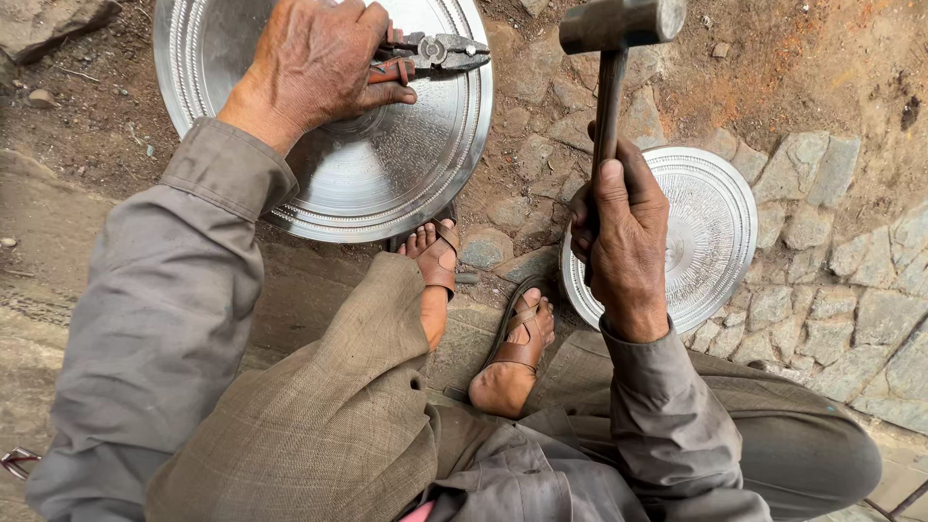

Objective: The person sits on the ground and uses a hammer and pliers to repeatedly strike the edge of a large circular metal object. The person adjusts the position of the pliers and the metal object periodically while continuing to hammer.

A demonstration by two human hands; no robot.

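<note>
The left hand [314,60] grips pliers [430,51], pressing the large engraved plate [387,174] beneath it steady; the right hand [623,237] holds a hammer [619,24] raised above.

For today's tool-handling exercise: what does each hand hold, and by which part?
The left hand grips pliers by their red handles, over a large metal plate. The right hand grips a hammer low on its shaft.

No packages, labels, signs or screens appear anywhere in this view.
</note>
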